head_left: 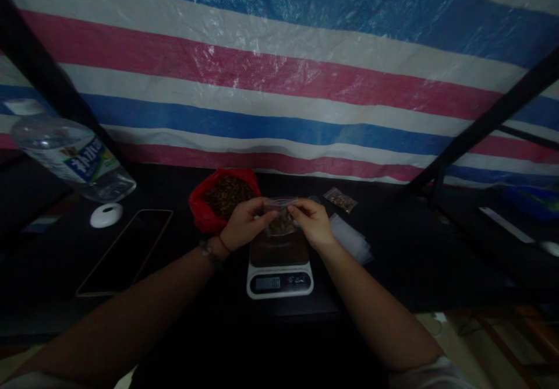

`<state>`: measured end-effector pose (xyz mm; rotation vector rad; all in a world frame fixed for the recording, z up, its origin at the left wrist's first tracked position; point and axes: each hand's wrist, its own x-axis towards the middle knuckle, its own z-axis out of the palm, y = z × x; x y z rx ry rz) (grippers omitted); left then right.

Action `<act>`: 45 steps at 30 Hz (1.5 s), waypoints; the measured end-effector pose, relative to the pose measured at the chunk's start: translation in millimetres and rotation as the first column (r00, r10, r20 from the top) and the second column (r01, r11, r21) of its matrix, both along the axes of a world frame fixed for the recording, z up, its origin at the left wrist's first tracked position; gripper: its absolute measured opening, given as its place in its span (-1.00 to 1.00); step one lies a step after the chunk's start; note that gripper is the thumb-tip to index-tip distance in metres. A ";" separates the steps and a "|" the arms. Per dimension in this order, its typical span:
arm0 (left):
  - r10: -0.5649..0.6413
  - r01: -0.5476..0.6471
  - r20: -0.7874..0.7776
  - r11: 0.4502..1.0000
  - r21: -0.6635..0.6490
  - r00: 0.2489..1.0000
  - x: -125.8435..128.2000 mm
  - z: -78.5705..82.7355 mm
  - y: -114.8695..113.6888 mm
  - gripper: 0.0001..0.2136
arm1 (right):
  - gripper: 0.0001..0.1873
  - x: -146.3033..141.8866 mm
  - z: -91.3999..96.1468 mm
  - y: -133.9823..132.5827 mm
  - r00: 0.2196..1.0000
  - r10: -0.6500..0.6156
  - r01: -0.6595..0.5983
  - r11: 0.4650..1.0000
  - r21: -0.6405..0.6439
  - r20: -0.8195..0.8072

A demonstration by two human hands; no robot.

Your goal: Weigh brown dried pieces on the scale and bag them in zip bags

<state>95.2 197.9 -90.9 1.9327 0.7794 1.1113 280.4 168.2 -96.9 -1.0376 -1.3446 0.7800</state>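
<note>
Between my two hands a small clear zip bag (280,226) with some brown pieces in it hangs above a white digital scale (279,284). My left hand (246,221) pinches the bag's top left corner, and my right hand (313,221) pinches its top right. The scale's display appears to read 0.0. Behind my left hand stands an open red plastic bag (201,205) full of small brown pieces (227,194). Right of the scale, partly behind my right forearm, lies a stack of flat clear zip bags (351,239). A filled zip bag (340,200) rests farther back.
To the left are a phone (126,252), a white rounded case (106,215) and a large clear bottle (72,153). A striped plastic sheet (279,74) hangs behind the black table (419,255). Dark metal bars (484,118) slant at both sides.
</note>
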 end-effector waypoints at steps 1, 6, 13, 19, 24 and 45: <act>0.024 -0.025 0.010 1.000 0.011 1.000 -0.2 0.8 -0.4 -0.76 | -0.88 -0.4 0.4 -0.7 1.000 0.003 -0.003 1.000 0.003 -0.001; 0.065 -0.068 0.044 0.995 0.070 0.997 -0.1 2.2 -1.5 -0.81 | -0.86 -1.7 3.5 -5.2 0.998 -0.051 0.050 0.998 0.035 0.030; 0.085 -0.092 0.201 0.995 0.024 0.976 1.9 5.8 -3.5 -0.78 | -0.87 -3.4 5.3 -8.4 0.992 -0.120 0.118 0.991 0.064 0.035; 0.087 -0.101 0.129 0.989 0.111 0.988 0.7 10.9 -7.4 -0.82 | -0.88 -3.6 7.8 -9.7 0.989 -0.138 0.129 0.983 0.133 0.058; 0.059 -0.069 0.157 0.996 0.057 0.986 2.6 7.0 -6.6 -0.83 | -0.88 -4.9 9.5 -11.7 0.982 -0.144 0.119 0.974 0.195 0.120; 0.015 -0.031 0.063 0.967 0.253 0.998 1.8 16.7 -20.4 -0.88 | -0.92 -15.5 27.8 -29.7 0.931 -0.105 -0.004 0.955 0.298 0.348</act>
